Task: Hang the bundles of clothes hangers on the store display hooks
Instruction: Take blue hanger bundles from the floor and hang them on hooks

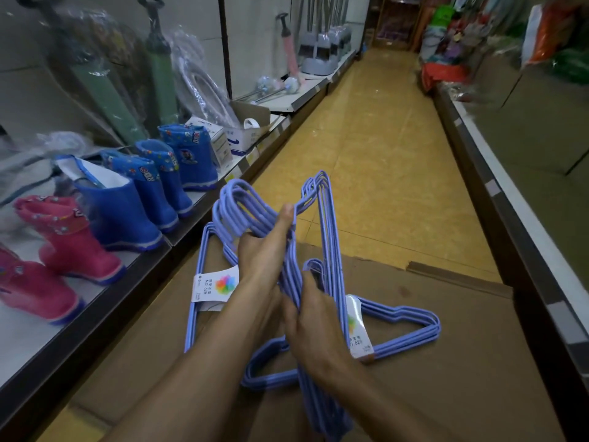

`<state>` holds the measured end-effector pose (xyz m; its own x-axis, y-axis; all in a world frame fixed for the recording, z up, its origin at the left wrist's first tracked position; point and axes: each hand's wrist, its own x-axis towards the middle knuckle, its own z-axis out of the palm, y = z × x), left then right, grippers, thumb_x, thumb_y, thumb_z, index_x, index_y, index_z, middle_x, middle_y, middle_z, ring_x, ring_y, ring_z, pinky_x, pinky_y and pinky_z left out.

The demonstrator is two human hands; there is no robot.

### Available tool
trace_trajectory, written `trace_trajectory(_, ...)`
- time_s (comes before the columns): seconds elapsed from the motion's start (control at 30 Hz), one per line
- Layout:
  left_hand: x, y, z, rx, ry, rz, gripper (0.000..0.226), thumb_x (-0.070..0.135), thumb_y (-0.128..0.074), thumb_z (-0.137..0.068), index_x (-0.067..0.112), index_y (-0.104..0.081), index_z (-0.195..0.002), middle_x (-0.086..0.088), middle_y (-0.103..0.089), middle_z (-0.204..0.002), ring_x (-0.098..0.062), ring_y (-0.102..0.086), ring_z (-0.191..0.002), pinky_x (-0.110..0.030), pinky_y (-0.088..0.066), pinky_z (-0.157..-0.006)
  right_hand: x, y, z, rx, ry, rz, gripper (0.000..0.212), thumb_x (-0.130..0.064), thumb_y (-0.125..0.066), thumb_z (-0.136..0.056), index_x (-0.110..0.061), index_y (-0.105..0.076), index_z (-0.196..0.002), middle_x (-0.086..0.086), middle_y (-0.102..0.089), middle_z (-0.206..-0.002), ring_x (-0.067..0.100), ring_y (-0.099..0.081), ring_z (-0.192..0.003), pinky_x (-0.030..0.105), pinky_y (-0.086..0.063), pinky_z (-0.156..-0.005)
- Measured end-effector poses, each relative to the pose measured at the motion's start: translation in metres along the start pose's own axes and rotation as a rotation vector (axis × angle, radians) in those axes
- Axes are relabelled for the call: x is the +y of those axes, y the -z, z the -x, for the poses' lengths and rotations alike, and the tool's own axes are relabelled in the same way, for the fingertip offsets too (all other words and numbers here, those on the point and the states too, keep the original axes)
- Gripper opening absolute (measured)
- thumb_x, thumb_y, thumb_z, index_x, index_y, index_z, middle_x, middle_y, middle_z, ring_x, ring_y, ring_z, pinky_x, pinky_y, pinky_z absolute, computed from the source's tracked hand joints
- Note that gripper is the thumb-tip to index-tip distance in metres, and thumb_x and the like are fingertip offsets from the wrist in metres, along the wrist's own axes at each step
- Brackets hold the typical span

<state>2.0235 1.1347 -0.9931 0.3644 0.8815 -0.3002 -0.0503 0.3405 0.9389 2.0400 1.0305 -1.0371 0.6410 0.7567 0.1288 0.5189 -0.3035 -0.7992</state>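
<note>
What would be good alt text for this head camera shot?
Two bare hands, left hand and right hand, grip tangled bundles of blue wire hangers with paper labels over flattened cardboard in a shop aisle. Blue rain boots and pink rain boots stand on the shelf at left.

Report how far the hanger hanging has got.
Done: nothing visible; no bundle hangs on a display hook in this view. In hand: the left hand and right hand both grip blue hanger bundles above the cardboard on the aisle floor. Left: carrying them to hooks and hanging every bundle.
</note>
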Motion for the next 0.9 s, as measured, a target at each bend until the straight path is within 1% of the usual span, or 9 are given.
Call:
trace_trajectory(0.13, 0.000, 0.004, 0.000, 0.067, -0.005, 0.015, 0.032, 0.046, -0.071, -0.081, 0.014, -0.066, -0.079, -0.001, -0.067, -0.061, -0.028, -0.070, -0.069, -0.047, -0.058, -0.075, -0.009, -0.004, 0.007, -0.132, -0.013, 0.048, 0.029, -0.014, -0.041, -0.100, -0.019, -0.041, -0.129, 0.005, -0.058, -0.117, 0.022, -0.056, -0.103, 0.028, -0.040, -0.075)
trace_trajectory(0.27, 0.003, 0.014, -0.002, 0.074, -0.011, -0.025, 0.032, 0.043, -0.069, -0.084, 0.012, -0.065, -0.086, -0.013, -0.069, -0.075, -0.035, -0.072, -0.075, -0.047, -0.059, -0.072, -0.017, 0.006, 0.004, -0.307, 0.076, 0.091, 0.021, -0.019, -0.049, -0.098, -0.011, -0.047, -0.117, 0.010, -0.056, -0.114, 0.027, -0.053, -0.106, 0.025, -0.032, -0.072)
trace_trajectory(0.37, 0.010, 0.023, -0.003, 0.046, -0.068, -0.090, 0.033, 0.043, -0.068, -0.087, 0.009, -0.065, -0.084, -0.021, -0.069, -0.079, -0.035, -0.069, -0.070, -0.050, -0.060, -0.073, -0.027, 0.012, -0.007, -0.461, 0.110, 0.172, 0.028, -0.032, -0.058, -0.093, -0.010, -0.053, -0.111, 0.012, -0.062, -0.108, 0.031, -0.057, -0.100, 0.033, -0.043, -0.075)
trace_trajectory(0.47, 0.019, 0.031, -0.002, -0.011, -0.101, -0.134, 0.034, 0.039, -0.064, -0.091, 0.011, -0.060, -0.073, -0.016, -0.060, -0.067, -0.028, -0.061, -0.061, -0.044, -0.058, -0.066, -0.039, 0.027, -0.022, -0.574, 0.156, 0.306, 0.032, -0.041, -0.064, -0.089, -0.010, -0.065, -0.098, 0.011, -0.066, -0.093, 0.027, -0.062, -0.083, 0.038, -0.053, -0.076)
trace_trajectory(0.53, 0.024, 0.037, -0.002, -0.048, -0.115, -0.198, 0.036, 0.041, -0.060, -0.093, 0.010, -0.059, -0.074, -0.013, -0.059, -0.066, -0.026, -0.059, -0.062, -0.035, -0.054, -0.058, -0.046, 0.047, -0.033, -0.561, 0.174, 0.325, 0.031, -0.036, -0.064, -0.092, -0.007, -0.070, -0.083, 0.008, -0.072, -0.079, 0.019, -0.067, -0.070, 0.031, -0.054, -0.068)
trace_trajectory(0.63, 0.025, 0.047, -0.006, -0.102, -0.143, -0.240, 0.041, 0.049, -0.056, -0.094, 0.010, -0.058, -0.080, -0.026, -0.058, -0.072, -0.034, -0.064, -0.066, -0.037, -0.055, -0.063, -0.053, 0.076, -0.049, -0.246, 0.138, 0.148, 0.031, -0.031, -0.060, -0.095, -0.011, -0.069, -0.074, 0.000, -0.072, -0.063, 0.005, -0.063, -0.050, 0.022, -0.048, -0.057)
trace_trajectory(0.73, 0.024, 0.051, -0.010, -0.171, -0.167, -0.344, 0.051, 0.061, -0.053, -0.090, 0.012, -0.060, -0.082, -0.036, -0.062, -0.088, -0.045, -0.068, -0.082, -0.056, -0.056, -0.084, -0.039, 0.087, -0.062, 0.084, 0.198, 0.172, 0.013, -0.026, -0.061, -0.093, -0.016, -0.070, -0.094, -0.009, -0.068, -0.077, 0.002, -0.058, -0.065, 0.018, -0.044, -0.065)
trace_trajectory(0.8, 0.026, 0.050, -0.012, -0.229, -0.159, -0.377, 0.053, 0.064, -0.054, -0.087, 0.012, -0.061, -0.083, -0.032, -0.064, -0.082, -0.043, -0.069, -0.076, -0.059, -0.055, -0.085, -0.025, 0.093, -0.064, 0.098, 0.250, 0.270, 0.028, -0.022, -0.065, -0.090, -0.020, -0.062, -0.118, -0.005, -0.064, -0.101, 0.007, -0.059, -0.090, 0.025, -0.047, -0.082)
trace_trajectory(0.9, 0.030, 0.046, -0.018, -0.317, -0.078, -0.396, 0.057, 0.063, -0.057, -0.085, 0.006, -0.063, -0.088, -0.020, -0.073, -0.080, -0.040, -0.071, -0.071, -0.057, -0.057, -0.081, -0.018, 0.106, -0.062, -0.047, 0.277, 0.518, 0.064, -0.033, -0.072, -0.084, -0.028, -0.043, -0.141, -0.001, -0.049, -0.135, 0.017, -0.045, -0.124, 0.036, -0.040, -0.102)
